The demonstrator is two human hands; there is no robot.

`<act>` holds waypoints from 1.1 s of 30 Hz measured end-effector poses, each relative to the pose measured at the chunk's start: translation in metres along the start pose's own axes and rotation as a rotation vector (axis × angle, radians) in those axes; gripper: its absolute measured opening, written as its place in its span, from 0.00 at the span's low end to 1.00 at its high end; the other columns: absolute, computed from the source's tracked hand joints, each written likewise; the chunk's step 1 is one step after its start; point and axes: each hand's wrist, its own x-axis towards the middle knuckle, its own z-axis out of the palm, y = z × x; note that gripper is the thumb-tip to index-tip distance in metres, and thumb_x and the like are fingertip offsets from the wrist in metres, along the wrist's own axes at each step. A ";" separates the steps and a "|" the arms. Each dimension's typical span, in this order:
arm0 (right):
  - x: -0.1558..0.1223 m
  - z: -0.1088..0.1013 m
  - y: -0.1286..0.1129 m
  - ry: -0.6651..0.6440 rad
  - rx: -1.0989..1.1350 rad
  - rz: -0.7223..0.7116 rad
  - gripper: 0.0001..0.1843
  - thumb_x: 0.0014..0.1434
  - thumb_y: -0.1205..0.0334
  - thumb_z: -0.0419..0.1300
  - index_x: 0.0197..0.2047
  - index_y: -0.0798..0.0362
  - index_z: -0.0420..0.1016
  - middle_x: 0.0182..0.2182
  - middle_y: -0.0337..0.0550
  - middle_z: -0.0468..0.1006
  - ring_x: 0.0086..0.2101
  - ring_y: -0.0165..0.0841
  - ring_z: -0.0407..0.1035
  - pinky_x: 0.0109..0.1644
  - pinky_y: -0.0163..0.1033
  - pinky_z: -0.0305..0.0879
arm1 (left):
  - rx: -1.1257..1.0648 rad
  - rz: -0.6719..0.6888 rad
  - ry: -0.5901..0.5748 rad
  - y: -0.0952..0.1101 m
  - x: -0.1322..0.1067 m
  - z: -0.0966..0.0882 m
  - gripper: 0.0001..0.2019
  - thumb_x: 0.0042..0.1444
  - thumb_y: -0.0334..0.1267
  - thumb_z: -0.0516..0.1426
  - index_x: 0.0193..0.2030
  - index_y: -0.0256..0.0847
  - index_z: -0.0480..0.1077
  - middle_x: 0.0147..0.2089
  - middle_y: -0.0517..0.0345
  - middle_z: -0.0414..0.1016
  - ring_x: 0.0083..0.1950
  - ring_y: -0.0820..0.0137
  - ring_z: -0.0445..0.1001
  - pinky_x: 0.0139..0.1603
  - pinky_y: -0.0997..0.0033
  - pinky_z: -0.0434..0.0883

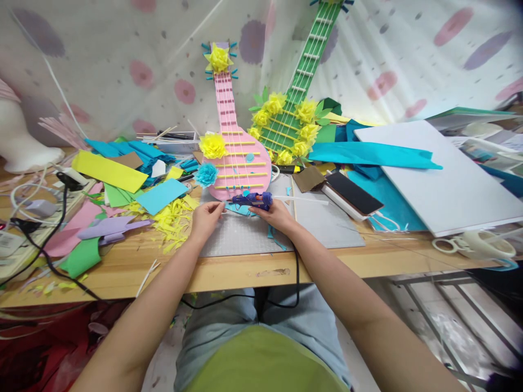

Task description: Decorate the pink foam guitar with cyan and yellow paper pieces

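One glue gun [252, 201], blue, pale stick [304, 200] behind | right hand [280, 215]: curled round it | left hand [205, 219]: curled, hold unclear

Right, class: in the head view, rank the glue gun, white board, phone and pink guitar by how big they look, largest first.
1. White board
2. Pink guitar
3. Phone
4. Glue gun

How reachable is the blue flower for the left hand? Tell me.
Probably yes: the blue flower sits just beyond the left hand, with nothing visible between them.
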 end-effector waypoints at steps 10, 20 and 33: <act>0.000 -0.001 0.001 -0.037 -0.039 -0.013 0.22 0.53 0.45 0.58 0.43 0.54 0.77 0.33 0.41 0.78 0.34 0.36 0.71 0.40 0.38 0.64 | -0.024 -0.026 0.013 0.002 0.000 -0.001 0.15 0.46 0.49 0.58 0.29 0.38 0.76 0.26 0.57 0.77 0.23 0.75 0.67 0.22 0.77 0.60; -0.002 -0.005 0.003 -0.061 -0.089 -0.019 0.20 0.51 0.46 0.59 0.39 0.52 0.78 0.27 0.38 0.76 0.30 0.34 0.70 0.35 0.36 0.63 | -0.125 -0.025 0.015 -0.003 0.005 -0.002 0.17 0.44 0.52 0.59 0.28 0.38 0.75 0.26 0.57 0.75 0.24 0.75 0.66 0.23 0.76 0.60; 0.011 -0.057 0.039 0.673 -0.146 0.409 0.24 0.50 0.44 0.58 0.39 0.58 0.74 0.34 0.57 0.78 0.40 0.46 0.72 0.42 0.44 0.65 | -0.402 -0.090 0.096 0.006 0.007 -0.008 0.17 0.39 0.47 0.62 0.31 0.36 0.69 0.30 0.57 0.74 0.23 0.76 0.69 0.25 0.73 0.69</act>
